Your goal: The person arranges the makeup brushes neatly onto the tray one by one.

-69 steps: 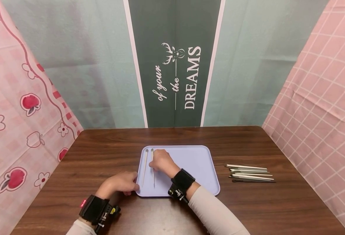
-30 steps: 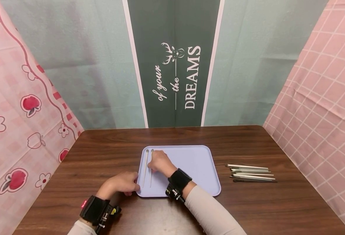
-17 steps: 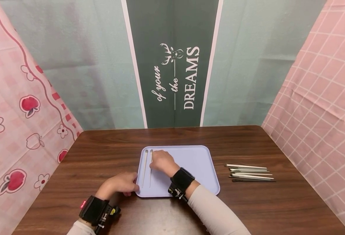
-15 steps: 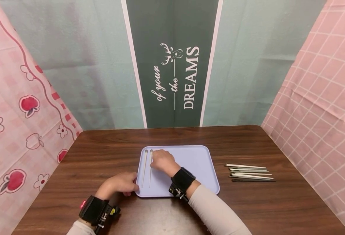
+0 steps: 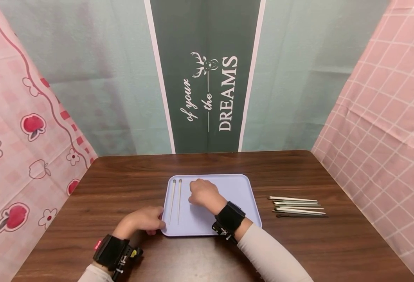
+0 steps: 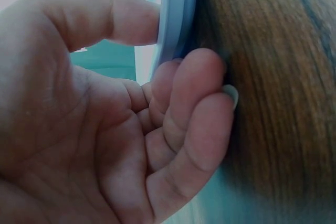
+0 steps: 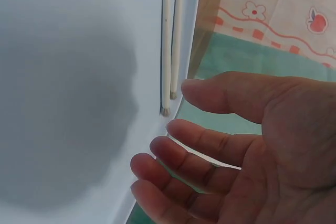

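Note:
On the lilac tray (image 5: 233,190), two slim pale-handled brushes lie side by side along the left edge, the outer brush (image 5: 172,201) and the inner brush (image 5: 179,201). Their bristle ends point to the far side. My left hand (image 5: 144,219) grips the tray's near left corner; in the left wrist view the thumb is on the rim (image 6: 176,19) and the fingers curl below. Just right of the inner brush, my right hand (image 5: 204,192) is over the tray and holds nothing. The right wrist view shows its fingers (image 7: 178,156) apart and loosely bent.
To the right of the tray, a group of several brushes (image 5: 298,207), pale, greenish and dark, lies across the brown wooden table (image 5: 291,243). Pink cloths hang at both sides, and a green curtain (image 5: 129,98) stands behind the table.
My right hand has let go of the inner brush and moved off to the right. That brush has shifted left at its near end, now lying about parallel to the outer one. My left hand has stayed put.

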`<action>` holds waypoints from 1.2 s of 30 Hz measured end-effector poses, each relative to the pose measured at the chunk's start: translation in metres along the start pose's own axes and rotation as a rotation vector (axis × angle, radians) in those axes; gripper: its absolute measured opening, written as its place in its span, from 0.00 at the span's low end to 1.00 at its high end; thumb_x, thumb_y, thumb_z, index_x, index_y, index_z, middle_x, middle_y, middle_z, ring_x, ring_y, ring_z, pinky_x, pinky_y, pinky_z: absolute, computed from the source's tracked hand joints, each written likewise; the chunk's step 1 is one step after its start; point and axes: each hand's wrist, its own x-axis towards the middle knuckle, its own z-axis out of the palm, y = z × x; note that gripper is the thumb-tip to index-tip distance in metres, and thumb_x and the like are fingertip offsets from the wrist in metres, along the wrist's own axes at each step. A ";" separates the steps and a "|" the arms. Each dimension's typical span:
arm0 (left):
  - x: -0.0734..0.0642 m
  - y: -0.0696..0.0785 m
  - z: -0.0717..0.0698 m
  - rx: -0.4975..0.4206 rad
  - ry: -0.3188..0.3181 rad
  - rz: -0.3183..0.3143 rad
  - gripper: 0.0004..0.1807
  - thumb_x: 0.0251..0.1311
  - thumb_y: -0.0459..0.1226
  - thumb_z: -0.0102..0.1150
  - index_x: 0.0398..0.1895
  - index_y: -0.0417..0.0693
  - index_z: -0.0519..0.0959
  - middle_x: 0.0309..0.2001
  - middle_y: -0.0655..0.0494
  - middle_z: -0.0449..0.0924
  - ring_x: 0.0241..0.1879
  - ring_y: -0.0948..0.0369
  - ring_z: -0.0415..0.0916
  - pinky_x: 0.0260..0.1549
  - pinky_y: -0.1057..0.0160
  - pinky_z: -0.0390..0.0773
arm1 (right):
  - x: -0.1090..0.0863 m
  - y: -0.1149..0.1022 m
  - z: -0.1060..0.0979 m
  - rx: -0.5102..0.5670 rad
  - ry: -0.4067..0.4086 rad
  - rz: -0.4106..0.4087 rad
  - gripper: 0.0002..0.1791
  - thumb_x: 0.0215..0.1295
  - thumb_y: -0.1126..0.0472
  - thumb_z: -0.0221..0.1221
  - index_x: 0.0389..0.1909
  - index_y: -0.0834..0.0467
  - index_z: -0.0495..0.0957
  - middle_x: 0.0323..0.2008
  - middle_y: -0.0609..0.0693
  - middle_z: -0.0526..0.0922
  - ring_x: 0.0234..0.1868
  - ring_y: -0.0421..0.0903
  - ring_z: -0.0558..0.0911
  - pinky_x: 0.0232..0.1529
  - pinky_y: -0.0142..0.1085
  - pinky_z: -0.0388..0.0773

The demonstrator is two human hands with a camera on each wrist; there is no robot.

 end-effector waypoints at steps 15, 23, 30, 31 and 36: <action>0.000 -0.001 0.001 0.006 -0.004 -0.002 0.10 0.51 0.35 0.64 0.27 0.45 0.71 0.21 0.52 0.75 0.17 0.59 0.76 0.19 0.62 0.78 | -0.025 0.030 -0.009 0.009 0.022 0.002 0.14 0.58 0.58 0.66 0.45 0.57 0.81 0.41 0.52 0.83 0.40 0.48 0.80 0.38 0.44 0.79; -0.001 -0.001 0.000 -0.004 -0.009 -0.011 0.09 0.51 0.34 0.64 0.28 0.44 0.72 0.22 0.52 0.75 0.18 0.58 0.77 0.19 0.62 0.78 | -0.036 0.048 -0.011 -0.009 0.042 -0.003 0.22 0.57 0.56 0.68 0.52 0.59 0.80 0.46 0.55 0.83 0.48 0.55 0.79 0.48 0.49 0.78; 0.000 -0.002 0.001 -0.008 -0.009 0.025 0.08 0.49 0.34 0.62 0.27 0.45 0.71 0.20 0.53 0.76 0.17 0.59 0.77 0.18 0.62 0.79 | -0.045 0.060 -0.016 -0.003 0.044 0.028 0.25 0.58 0.54 0.68 0.56 0.58 0.80 0.50 0.56 0.82 0.52 0.56 0.78 0.51 0.52 0.77; 0.000 -0.002 0.001 -0.012 -0.011 0.028 0.08 0.49 0.34 0.62 0.27 0.45 0.71 0.20 0.53 0.76 0.17 0.59 0.77 0.18 0.62 0.79 | -0.046 0.062 -0.016 -0.001 0.045 0.031 0.25 0.58 0.54 0.69 0.56 0.58 0.80 0.50 0.56 0.82 0.52 0.56 0.78 0.52 0.52 0.77; 0.000 -0.003 0.001 -0.013 -0.011 0.028 0.08 0.49 0.34 0.62 0.27 0.45 0.71 0.20 0.52 0.75 0.17 0.59 0.77 0.18 0.62 0.79 | -0.054 0.073 -0.019 -0.001 0.064 0.026 0.25 0.57 0.54 0.69 0.55 0.58 0.80 0.49 0.56 0.82 0.51 0.57 0.78 0.51 0.52 0.77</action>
